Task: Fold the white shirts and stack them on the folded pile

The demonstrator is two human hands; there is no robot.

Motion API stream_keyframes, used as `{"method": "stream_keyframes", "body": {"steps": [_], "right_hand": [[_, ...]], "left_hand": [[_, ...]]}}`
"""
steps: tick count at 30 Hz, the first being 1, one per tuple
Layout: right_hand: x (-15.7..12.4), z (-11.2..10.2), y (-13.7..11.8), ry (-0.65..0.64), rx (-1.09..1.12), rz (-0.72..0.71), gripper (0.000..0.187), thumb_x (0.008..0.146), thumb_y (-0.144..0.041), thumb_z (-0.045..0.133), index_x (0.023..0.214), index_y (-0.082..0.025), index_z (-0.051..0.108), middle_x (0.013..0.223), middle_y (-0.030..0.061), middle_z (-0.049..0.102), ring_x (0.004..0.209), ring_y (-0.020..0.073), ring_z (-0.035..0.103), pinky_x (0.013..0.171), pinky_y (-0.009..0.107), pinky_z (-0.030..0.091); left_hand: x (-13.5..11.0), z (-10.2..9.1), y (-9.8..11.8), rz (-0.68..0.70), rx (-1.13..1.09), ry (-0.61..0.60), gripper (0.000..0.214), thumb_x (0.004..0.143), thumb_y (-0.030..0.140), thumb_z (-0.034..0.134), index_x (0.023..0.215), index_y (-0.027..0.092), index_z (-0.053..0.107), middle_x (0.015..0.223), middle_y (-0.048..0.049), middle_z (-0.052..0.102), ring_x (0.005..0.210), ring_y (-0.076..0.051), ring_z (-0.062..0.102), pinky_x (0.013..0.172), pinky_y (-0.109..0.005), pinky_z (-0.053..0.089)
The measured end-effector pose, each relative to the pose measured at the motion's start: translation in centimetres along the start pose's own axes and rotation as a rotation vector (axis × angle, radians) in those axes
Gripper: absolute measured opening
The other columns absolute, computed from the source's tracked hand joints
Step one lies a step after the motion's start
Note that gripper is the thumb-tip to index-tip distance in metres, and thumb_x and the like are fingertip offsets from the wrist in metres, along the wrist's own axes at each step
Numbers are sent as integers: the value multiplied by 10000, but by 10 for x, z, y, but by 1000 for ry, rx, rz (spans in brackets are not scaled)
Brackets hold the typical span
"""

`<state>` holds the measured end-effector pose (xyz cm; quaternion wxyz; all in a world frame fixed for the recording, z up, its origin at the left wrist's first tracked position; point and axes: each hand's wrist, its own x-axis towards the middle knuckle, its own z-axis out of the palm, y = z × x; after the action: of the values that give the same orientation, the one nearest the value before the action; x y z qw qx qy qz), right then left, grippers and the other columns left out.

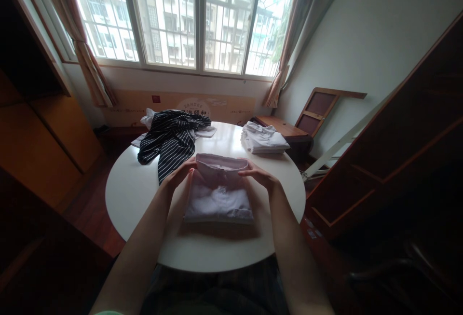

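Note:
A folded white shirt (219, 201) lies in front of me on the round white table (133, 199), its buttoned front facing up. The far end stands up off the tabletop as a raised band. My left hand (185, 169) grips that raised end at its left corner, fingers partly behind the cloth. At the opposite corner, my right hand (257, 172) pinches the same end between thumb and fingers. Just beyond my left hand is a crumpled black-and-white striped garment (173, 136).
A stack of folded white shirts (264, 139) sits at the table's back right. White cloth (206, 132) shows beside the striped garment. Behind the table are a long printed box (137, 105) and barred windows; a wooden chair (313, 112) stands at the right wall.

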<state>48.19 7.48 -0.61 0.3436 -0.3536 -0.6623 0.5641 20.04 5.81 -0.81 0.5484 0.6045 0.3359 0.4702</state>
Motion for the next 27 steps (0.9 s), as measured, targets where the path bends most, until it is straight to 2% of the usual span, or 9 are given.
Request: {"method": "stream_keyframes", "body": {"steps": [2,4,9,12,19,27], "right_hand": [[1,-3,3,-68,28,-8,591,586,-194,736,1143,-219,539,1157,49,591,1079,229,525,916,340,417],[5,-6,11,-104,63,-46,581,572,-205,755,1121,-213,564,1155,54,599,1079,232,530,934,352,408],[18,-11,29,43,42,-97,410,633,-306,729,1017,-197,636,1075,55,645,1041,225,553,968,387,374],[20,-9,29,60,39,-116,388,644,-314,720,1007,-201,644,1046,50,654,1028,225,555,956,389,380],[15,-3,16,67,61,-150,214,656,-227,671,867,-185,666,871,15,664,838,171,574,844,320,416],[9,5,3,112,59,-143,147,627,-221,661,768,-200,624,767,-15,627,757,151,541,760,283,406]], "left_hand": [[1,-1,-3,8,-24,-63,332,702,252,554,1004,135,627,929,-65,647,900,-236,554,801,-346,425],[1,-3,-7,4,-29,-47,309,724,280,549,982,132,631,937,-62,645,902,-229,547,822,-346,413],[0,-6,-18,-68,-43,108,311,717,355,571,931,139,635,894,-51,646,895,-225,541,793,-324,406],[0,-5,-19,-57,-66,133,312,711,342,563,930,133,638,854,-55,653,876,-231,549,753,-315,415],[3,8,-7,24,-70,56,355,673,237,515,990,123,628,840,-46,666,843,-231,576,739,-329,445],[-2,17,12,68,-40,-23,318,676,213,492,938,120,645,862,-48,663,858,-238,573,757,-339,454]]}}
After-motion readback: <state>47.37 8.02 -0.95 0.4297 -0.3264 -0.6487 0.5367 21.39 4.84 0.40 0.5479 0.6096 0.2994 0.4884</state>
